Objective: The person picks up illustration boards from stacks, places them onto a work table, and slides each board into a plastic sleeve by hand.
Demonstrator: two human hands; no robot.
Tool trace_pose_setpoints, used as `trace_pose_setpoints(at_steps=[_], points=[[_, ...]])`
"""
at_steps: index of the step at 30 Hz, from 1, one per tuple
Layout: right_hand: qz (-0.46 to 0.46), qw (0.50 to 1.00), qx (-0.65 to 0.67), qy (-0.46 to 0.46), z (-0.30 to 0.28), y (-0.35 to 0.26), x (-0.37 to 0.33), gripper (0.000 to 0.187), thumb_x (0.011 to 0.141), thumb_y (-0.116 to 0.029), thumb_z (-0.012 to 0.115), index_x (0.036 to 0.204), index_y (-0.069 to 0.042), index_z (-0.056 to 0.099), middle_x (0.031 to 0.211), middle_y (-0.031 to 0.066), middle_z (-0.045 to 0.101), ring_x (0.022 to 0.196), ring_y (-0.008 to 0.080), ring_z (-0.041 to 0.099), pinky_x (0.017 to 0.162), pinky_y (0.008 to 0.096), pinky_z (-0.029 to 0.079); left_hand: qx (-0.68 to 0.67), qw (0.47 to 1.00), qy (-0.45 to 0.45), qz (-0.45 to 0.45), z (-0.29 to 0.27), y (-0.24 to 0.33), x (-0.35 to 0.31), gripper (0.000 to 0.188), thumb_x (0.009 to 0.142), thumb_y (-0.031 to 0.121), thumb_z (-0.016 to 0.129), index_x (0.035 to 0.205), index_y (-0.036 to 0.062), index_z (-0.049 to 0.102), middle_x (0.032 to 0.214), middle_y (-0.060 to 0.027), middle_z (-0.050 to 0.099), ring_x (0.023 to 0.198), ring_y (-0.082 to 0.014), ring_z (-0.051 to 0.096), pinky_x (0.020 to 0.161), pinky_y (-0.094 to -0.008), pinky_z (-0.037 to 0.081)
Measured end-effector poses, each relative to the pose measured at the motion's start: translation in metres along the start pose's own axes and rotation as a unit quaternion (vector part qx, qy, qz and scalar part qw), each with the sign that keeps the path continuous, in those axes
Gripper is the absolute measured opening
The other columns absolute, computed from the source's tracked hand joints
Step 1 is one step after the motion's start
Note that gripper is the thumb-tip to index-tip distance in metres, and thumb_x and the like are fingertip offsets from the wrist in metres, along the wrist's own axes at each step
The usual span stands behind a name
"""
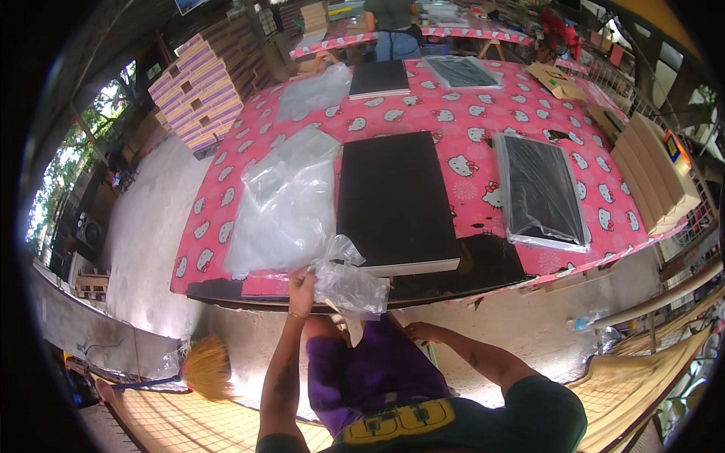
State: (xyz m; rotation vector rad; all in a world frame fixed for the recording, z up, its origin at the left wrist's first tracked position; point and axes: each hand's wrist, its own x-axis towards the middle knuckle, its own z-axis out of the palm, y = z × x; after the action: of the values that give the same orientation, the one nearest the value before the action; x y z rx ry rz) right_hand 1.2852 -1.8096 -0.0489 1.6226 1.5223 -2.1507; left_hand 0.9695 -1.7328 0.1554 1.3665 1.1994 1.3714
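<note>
At the table's near edge my left hand [300,292] is closed on a crumpled clear plastic bag [353,291], which hangs over the edge. Beside it on the left lies a pile of clear plastic bags [283,208]. Just beyond the held bag is a stack of black sheets [394,200] with white edges showing at its near side. My right hand [424,331] is low by my right thigh, below the tabletop; its fingers are too small and partly hidden to read. To the right, a bundle of black sheets in clear plastic [540,189] lies flat.
A pink patterned cloth [461,113] covers the table, its near edge dark and worn. Farther back are another black stack [379,78] and a wrapped bundle [462,72]. Cardboard pieces [655,174] stand at the right. Cartons [200,90], a straw broom [208,368] and a person [393,30] are around.
</note>
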Motion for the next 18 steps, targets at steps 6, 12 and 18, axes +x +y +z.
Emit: trace_pose_setpoints(at_steps=[6,12,18], points=[[-0.021,0.999,0.029,-0.007,-0.019,0.043,0.006,0.053,0.087,-0.039,0.055,0.134,-0.014,0.050,0.121,0.0113,0.058,0.111,0.0281,0.054,0.085,0.0500,0.049,0.027,0.999,0.009,-0.039,-0.001,-0.004,0.005,0.018,0.084,0.011,0.054,0.077,-0.0012,0.065,0.069,0.0052,0.056,0.062,-0.0037,0.045,0.053,-0.0233,0.036],[0.036,0.998,-0.034,0.038,-0.005,0.016,-0.011,0.049,0.090,-0.050,0.048,0.115,-0.009,0.060,0.113,0.0110,0.060,0.104,0.0291,0.056,0.083,0.0455,0.047,0.041,0.999,-0.007,0.025,0.000,0.005,0.000,0.023,0.084,0.011,0.054,0.062,0.0051,0.051,0.062,0.0099,0.044,0.058,-0.0016,0.035,0.051,-0.0235,0.028],[0.029,0.985,-0.162,0.040,-0.009,0.008,0.006,0.042,0.089,-0.046,0.050,0.100,-0.007,0.062,0.103,0.0090,0.062,0.089,0.0250,0.058,0.077,0.0415,0.049,0.032,0.998,-0.049,0.035,0.007,0.012,0.006,0.019,0.087,0.008,0.055,0.070,-0.0008,0.057,0.064,0.0085,0.048,0.060,-0.0012,0.037,0.052,-0.0224,0.031]])
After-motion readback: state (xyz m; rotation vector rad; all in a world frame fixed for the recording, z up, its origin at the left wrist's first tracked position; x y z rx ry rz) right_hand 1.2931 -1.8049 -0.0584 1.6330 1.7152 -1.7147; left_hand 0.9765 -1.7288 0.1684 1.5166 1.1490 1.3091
